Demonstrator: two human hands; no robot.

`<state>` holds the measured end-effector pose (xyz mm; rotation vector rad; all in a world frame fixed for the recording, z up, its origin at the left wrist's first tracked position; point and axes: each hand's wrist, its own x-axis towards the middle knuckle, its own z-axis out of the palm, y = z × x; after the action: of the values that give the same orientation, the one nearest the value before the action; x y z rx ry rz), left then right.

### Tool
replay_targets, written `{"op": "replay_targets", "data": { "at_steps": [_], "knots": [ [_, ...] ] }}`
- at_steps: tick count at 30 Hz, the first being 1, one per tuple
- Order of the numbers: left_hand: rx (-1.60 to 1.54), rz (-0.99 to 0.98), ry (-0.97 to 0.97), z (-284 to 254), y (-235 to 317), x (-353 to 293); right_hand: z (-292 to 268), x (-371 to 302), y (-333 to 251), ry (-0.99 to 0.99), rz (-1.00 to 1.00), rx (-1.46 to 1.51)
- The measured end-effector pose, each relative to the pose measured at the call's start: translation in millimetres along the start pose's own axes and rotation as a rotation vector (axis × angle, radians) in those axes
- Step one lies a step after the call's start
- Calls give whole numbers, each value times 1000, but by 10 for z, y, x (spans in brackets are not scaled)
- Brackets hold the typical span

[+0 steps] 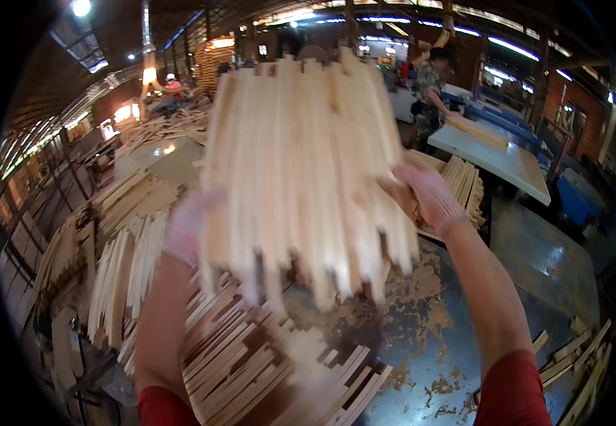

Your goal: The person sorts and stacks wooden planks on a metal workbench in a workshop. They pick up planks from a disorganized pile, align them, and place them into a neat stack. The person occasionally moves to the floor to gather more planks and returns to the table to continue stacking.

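A wide row of pale wooden strips (pixel 294 163), side by side with uneven ends, is raised in front of me, smeared by motion. My left hand (pixel 193 226), in a pinkish-white glove, grips the row's left edge, its fingers partly hidden. On the right edge my right hand (pixel 425 193), gloved the same way, is closed around the outer strips. Beneath the raised row, more loose wooden strips (pixel 244 362) lie side by side on a metal table (pixel 422 362) dusted with sawdust.
Stacked strips (pixel 120 277) stand at my left, and another bundle (pixel 464 186) lies beyond my right hand. Scrap sticks (pixel 578 362) sit at the lower right. A person in camouflage clothing (pixel 429 92) works at a pale machine table (pixel 496 153) at the back right.
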<state>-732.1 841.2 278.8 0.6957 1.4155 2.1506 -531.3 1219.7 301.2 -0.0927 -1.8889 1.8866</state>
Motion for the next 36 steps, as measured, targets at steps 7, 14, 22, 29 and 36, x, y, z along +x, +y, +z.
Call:
{"op": "replay_targets", "data": {
  "at_steps": [7, 14, 22, 29, 36],
  "knots": [
    [1093, -64, 205, -825, 21, 1723, 101, 1177, 1296, -33, -6, -384],
    [1610, 543, 238, -1062, -65, 1103, -646, -1094, 1944, -82, -44, -332],
    [1889, 276, -237, 1161, -2296, -1411, -2099, -4353, 2401, 759, 822, -1469],
    [1205, 32, -967, 3109, -4505, -2875, -2028, -5908, 2714, 985, 778, -1014],
    [1701, -147, -711, 4480, -5501, -4003, -3023, -6456, 2046, 1018, 655, -1072]
  ]
}}
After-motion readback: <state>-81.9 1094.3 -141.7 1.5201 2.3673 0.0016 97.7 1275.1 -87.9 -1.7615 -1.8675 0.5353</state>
